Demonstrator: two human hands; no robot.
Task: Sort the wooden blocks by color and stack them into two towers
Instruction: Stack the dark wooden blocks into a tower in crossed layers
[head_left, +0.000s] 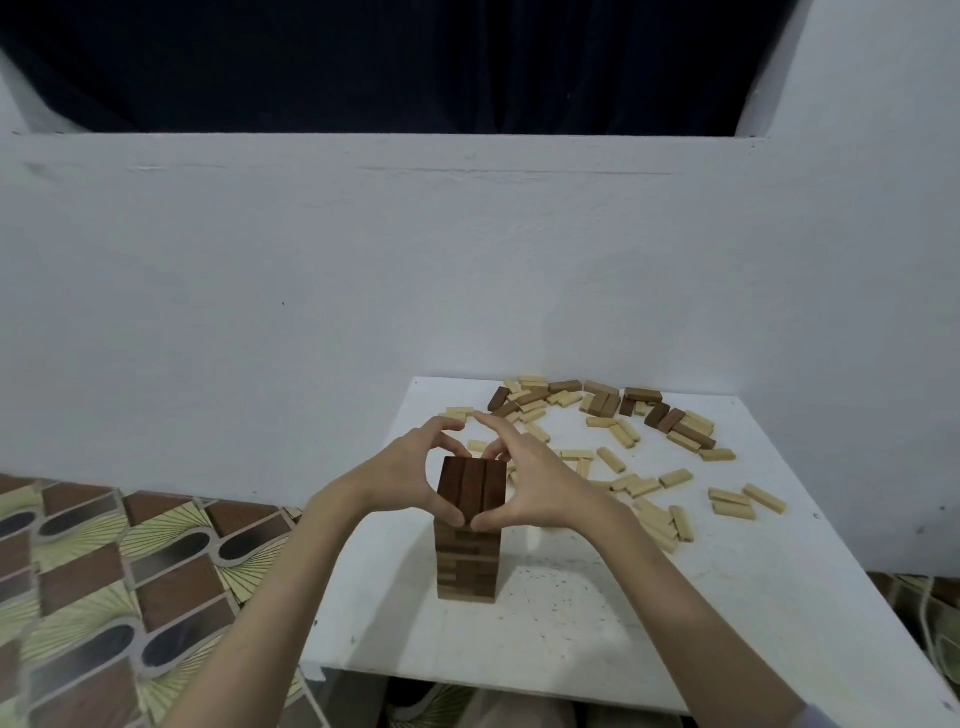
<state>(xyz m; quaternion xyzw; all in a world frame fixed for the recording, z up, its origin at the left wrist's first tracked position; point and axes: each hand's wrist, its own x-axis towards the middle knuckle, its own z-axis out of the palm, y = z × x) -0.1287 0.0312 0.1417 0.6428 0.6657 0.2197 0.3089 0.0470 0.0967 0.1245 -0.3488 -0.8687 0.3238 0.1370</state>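
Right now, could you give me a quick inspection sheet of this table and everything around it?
Surface: white table, speckled, set against a white wall.
Job's things: dark tower upright, top layer of three dark blocks; no light tower seen.
Clutter: loose light blocks scattered to the right; dark blocks mixed in at the back.
Hands: left hand and right hand cup the tower's top layer, fingers curled round it.
Cables: nothing seen.
Surroundings: patterned floor, dark curtain above.

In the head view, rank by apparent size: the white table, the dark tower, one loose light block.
1. Table, by far the largest.
2. Dark tower.
3. Light block, smallest, though it lies farther from the camera than the tower.
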